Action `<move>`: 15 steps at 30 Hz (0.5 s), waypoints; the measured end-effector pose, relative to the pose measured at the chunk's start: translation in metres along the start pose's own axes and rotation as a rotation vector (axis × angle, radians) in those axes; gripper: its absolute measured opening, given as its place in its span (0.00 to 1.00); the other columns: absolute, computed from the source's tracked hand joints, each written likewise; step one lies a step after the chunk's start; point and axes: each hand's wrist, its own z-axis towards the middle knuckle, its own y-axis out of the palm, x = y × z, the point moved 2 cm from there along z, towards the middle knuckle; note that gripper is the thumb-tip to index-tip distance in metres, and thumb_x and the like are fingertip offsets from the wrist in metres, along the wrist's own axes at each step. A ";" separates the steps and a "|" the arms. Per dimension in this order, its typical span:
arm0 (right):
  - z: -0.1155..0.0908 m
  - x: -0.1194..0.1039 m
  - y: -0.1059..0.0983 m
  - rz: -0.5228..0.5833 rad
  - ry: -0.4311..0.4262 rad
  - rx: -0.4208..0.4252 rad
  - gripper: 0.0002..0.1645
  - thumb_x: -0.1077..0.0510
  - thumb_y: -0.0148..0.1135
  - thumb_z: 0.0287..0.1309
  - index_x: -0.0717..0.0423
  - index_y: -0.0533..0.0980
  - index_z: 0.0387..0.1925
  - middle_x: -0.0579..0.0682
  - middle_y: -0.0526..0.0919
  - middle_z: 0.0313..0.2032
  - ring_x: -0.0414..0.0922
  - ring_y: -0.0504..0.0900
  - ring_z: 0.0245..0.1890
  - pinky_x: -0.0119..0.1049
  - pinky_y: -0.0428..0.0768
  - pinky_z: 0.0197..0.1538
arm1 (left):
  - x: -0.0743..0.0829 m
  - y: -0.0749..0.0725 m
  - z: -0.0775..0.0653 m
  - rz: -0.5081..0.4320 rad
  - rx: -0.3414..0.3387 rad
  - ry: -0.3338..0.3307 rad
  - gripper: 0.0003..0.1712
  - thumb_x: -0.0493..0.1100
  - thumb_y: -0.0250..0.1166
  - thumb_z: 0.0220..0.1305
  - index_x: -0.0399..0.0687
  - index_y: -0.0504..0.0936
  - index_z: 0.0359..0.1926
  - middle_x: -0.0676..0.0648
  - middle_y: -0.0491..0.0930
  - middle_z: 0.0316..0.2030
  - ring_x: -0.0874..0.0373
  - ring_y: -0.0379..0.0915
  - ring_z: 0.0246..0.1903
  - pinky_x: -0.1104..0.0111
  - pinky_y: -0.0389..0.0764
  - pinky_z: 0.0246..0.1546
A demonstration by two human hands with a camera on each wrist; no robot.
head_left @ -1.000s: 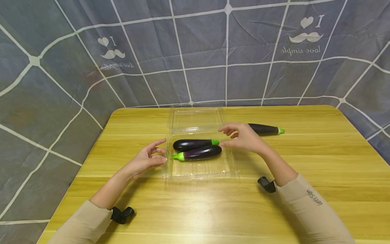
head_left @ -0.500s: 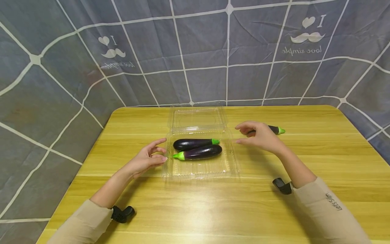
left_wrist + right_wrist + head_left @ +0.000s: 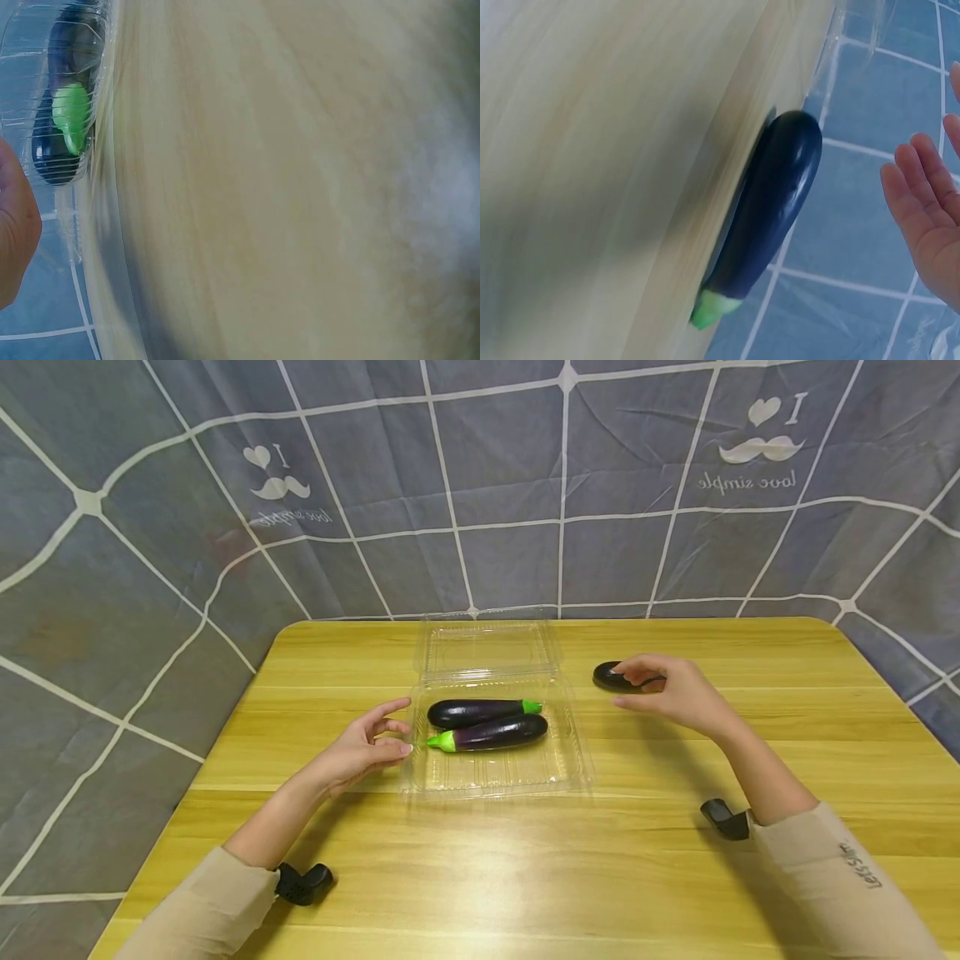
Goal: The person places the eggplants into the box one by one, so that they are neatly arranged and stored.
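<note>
Two dark purple eggplants lie side by side in a clear plastic clamshell box [image 3: 491, 777], the back eggplant [image 3: 472, 714] with its green cap right and the front eggplant [image 3: 501, 733] with its cap left. My left hand [image 3: 356, 753] is at the box's left side, fingers loosely bent, fingertips right at the rim. A third eggplant [image 3: 606, 677] lies on the table to the right, its cap end hidden behind my right hand [image 3: 675, 693] in the head view. In the right wrist view this eggplant [image 3: 772, 202] shows whole, apart from the hand's extended fingers [image 3: 919, 180].
The box's transparent lid [image 3: 487, 650] is folded back towards the table's far edge. A grey curtain [image 3: 510, 485] with white lines hangs behind the wooden table [image 3: 480, 877]. Black wrist devices [image 3: 303, 883] are on both sleeves.
My right hand has moved right, from beside the box to over the third eggplant, whose rounded end now shows left of the fingers. The left hand and the boxed eggplants have stayed put.
</note>
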 end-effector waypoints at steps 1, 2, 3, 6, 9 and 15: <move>-0.001 0.001 -0.001 -0.006 -0.003 0.007 0.24 0.55 0.70 0.50 0.62 0.77 0.48 0.58 0.79 0.44 0.52 0.74 0.44 0.32 0.77 0.45 | 0.000 0.000 0.000 0.001 0.000 0.000 0.43 0.31 0.60 0.60 0.42 0.47 0.72 0.42 0.64 0.47 0.61 0.73 0.37 0.68 0.77 0.45; -0.002 0.001 -0.003 -0.013 -0.005 0.013 0.24 0.55 0.70 0.50 0.62 0.77 0.48 0.59 0.79 0.44 0.51 0.74 0.43 0.32 0.77 0.44 | 0.000 0.000 0.000 0.002 0.000 0.000 0.43 0.31 0.60 0.60 0.42 0.47 0.72 0.42 0.64 0.47 0.61 0.73 0.37 0.68 0.77 0.45; -0.003 0.002 -0.004 -0.020 -0.007 0.020 0.24 0.55 0.70 0.50 0.62 0.77 0.48 0.59 0.80 0.44 0.50 0.75 0.43 0.30 0.76 0.44 | 0.000 0.000 0.000 0.002 0.000 0.000 0.43 0.31 0.60 0.60 0.42 0.47 0.72 0.42 0.64 0.48 0.61 0.73 0.37 0.68 0.77 0.45; -0.006 0.005 -0.009 -0.034 -0.007 0.038 0.23 0.56 0.70 0.50 0.61 0.78 0.48 0.59 0.80 0.43 0.44 0.75 0.41 0.24 0.75 0.42 | 0.001 0.000 0.000 0.002 0.002 -0.002 0.43 0.31 0.60 0.60 0.43 0.47 0.72 0.43 0.65 0.47 0.61 0.73 0.37 0.68 0.77 0.45; -0.009 0.008 -0.013 -0.043 -0.003 0.053 0.23 0.57 0.70 0.49 0.61 0.78 0.47 0.59 0.80 0.43 0.39 0.74 0.40 0.23 0.74 0.42 | 0.001 0.000 0.000 0.003 0.003 -0.002 0.43 0.31 0.60 0.60 0.43 0.47 0.72 0.42 0.65 0.48 0.61 0.73 0.37 0.67 0.77 0.45; -0.014 0.015 -0.020 -0.045 0.016 0.077 0.23 0.58 0.71 0.49 0.62 0.78 0.47 0.60 0.80 0.43 0.37 0.74 0.40 0.25 0.76 0.43 | 0.001 0.000 0.000 0.005 -0.001 -0.001 0.43 0.32 0.60 0.61 0.43 0.48 0.72 0.41 0.64 0.48 0.61 0.73 0.37 0.67 0.77 0.45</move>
